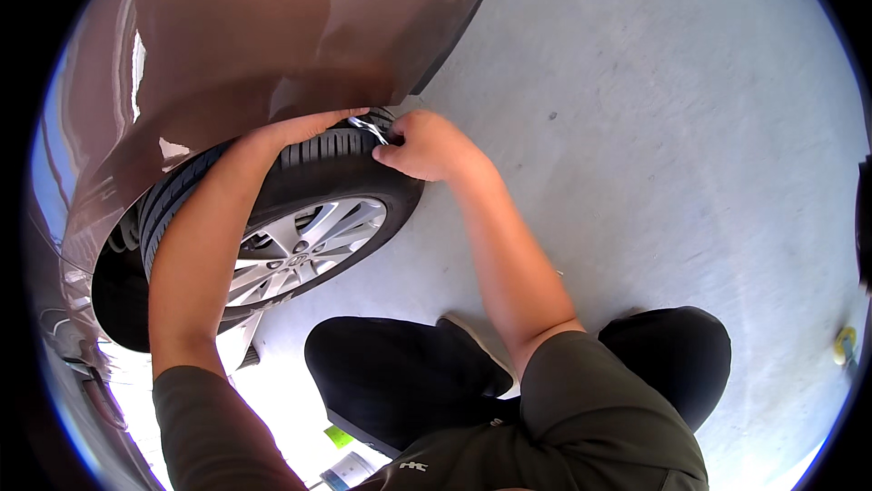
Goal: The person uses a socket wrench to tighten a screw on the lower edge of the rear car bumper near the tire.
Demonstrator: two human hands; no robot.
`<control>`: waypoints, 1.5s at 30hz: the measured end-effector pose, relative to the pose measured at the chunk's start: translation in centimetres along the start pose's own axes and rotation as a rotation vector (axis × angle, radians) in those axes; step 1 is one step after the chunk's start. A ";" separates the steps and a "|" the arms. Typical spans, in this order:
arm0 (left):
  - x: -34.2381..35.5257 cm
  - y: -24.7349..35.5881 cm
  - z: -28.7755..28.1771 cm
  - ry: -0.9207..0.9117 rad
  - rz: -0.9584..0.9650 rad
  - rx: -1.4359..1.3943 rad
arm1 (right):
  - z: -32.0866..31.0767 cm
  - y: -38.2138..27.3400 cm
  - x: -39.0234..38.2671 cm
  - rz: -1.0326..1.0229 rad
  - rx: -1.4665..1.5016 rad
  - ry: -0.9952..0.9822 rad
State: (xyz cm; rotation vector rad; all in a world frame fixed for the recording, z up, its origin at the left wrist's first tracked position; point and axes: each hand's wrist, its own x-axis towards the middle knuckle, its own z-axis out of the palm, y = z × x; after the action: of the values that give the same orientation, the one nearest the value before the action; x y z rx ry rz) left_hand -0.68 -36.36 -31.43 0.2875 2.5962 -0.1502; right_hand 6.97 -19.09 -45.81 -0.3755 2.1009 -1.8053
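A black tyre (336,148) on a silver spoked alloy wheel (341,226) stands turned outward in the wheel arch of a brown car. My right hand (427,148) is closed at the tyre's front edge, thumb and fingers gripping a slim silver metal tool (371,130); its exact kind I cannot make out. Across the top of the tread reaches my left hand (304,130), under the fender edge. One of its fingers stretches toward the tool's far end; its other fingers are mostly hidden, so its grip does not show.
The car's brown fender (300,28) curves close over both hands. Pale grey floor (654,146) spreads to the right, with a small yellow object (846,346) at the far right. My bent knees in black trousers (391,364) are close below the wheel.
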 end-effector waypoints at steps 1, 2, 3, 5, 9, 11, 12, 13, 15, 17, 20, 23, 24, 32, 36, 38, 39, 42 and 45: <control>-0.1 0.0 0.0 -0.111 -0.015 -0.166 | -0.2 -0.1 -0.2 -0.013 0.020 -0.002; 0.0 0.1 0.0 -0.183 -0.040 -0.329 | -0.4 0.0 -0.3 -0.019 0.127 -0.111; -0.1 0.2 0.1 -0.209 -0.023 -0.331 | -0.6 0.0 -0.3 -0.107 0.267 -0.205; -0.2 0.2 0.5 -0.113 -0.152 -0.373 | -0.6 0.2 0.0 -0.063 0.170 -0.215; 0.4 -0.1 0.6 -0.026 -0.001 -0.186 | 0.4 1.0 0.8 -0.082 -0.002 0.077; 0.5 -0.4 0.3 -0.058 0.002 -0.188 | 1.1 1.7 0.8 -0.077 0.077 0.048; 0.5 -0.5 0.1 -0.064 0.011 -0.173 | 1.2 2.0 0.8 -0.140 0.104 0.061; 0.4 -0.6 -0.1 -0.059 0.022 -0.144 | 1.3 2.3 0.8 -0.096 0.117 0.034; 0.3 -0.5 -0.6 -0.030 0.050 -0.083 | 1.3 2.5 0.8 -0.062 0.136 -0.004; 0.4 -0.1 -0.9 0.006 0.079 -0.035 | 1.2 2.5 0.7 -0.089 0.186 0.017; 0.7 0.5 -1.1 0.015 0.097 -0.013 | 1.2 1.8 0.6 -0.083 0.158 0.091; 0.6 0.9 -1.1 -0.007 0.088 -0.013 | 1.0 1.1 0.3 -0.033 0.193 0.058; 0.5 1.0 -1.2 -0.014 0.083 -0.015 | 0.7 1.0 0.1 -0.079 0.200 0.057; -0.5 1.7 -1.6 -0.071 0.057 -0.016 | -0.3 0.2 0.3 -0.078 0.007 -0.001; -0.7 2.1 -1.2 -0.058 0.049 -0.024 | 0.0 0.6 0.2 -0.083 0.092 -0.083; -0.8 2.0 -0.7 0.015 0.081 -0.023 | 0.0 1.0 0.3 -0.055 0.234 -0.160; -0.8 2.0 -0.6 0.066 0.054 -0.017 | 0.0 1.2 0.4 -0.135 0.441 -0.230; -0.6 1.8 -0.7 0.024 0.078 0.016 | 0.6 1.3 1.0 -0.096 0.166 -0.074; -0.3 1.8 -0.9 0.005 0.114 0.028 | 1.2 0.9 1.1 -0.164 -0.068 0.147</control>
State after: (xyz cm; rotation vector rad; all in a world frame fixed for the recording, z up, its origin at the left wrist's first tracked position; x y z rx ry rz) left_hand -0.42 -34.56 -30.60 0.4460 2.5762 -0.1459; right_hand 6.49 -20.44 -46.98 -0.4573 2.2961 -1.9083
